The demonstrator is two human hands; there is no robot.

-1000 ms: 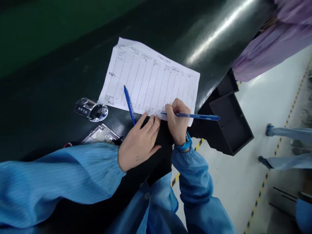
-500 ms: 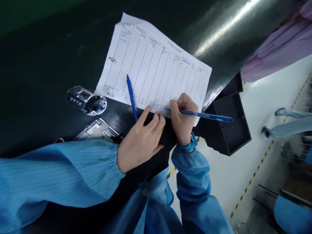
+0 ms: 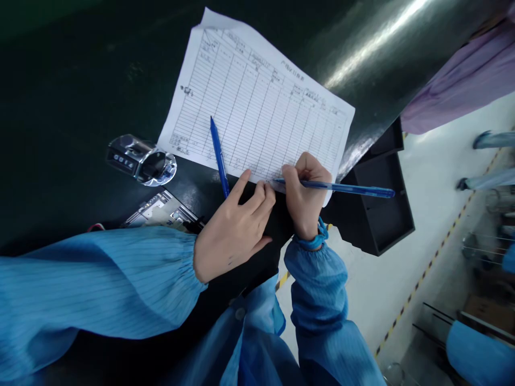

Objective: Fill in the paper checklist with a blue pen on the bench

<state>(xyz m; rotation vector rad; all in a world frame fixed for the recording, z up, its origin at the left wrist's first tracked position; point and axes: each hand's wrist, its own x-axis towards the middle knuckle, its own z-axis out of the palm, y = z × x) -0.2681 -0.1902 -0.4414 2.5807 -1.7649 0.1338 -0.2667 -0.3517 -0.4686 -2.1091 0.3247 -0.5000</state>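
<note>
While right hand (image 3: pixel 306 201) grips pen (image 3: pixel 341 188), left hand (image 3: pixel 235 230) stays flat; form (image 3: pixel 257 107) unmoved

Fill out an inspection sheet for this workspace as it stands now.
Surface: dark glossy table, with a glare streak at upper right.
Job's things: ruled form lying flat; blue pen with its tip at the form's near edge; second blue pen lying across the form.
Clutter: tally counter; circuit board beside the left sleeve; black tray off the table's edge.
Grippers: right hand grips the writing pen; left hand presses fingertips on the form's near edge.
Cables: red wire near the board.
Surroundings: purple sleeve; pale floor with striped tape; other people's legs at right.
</note>
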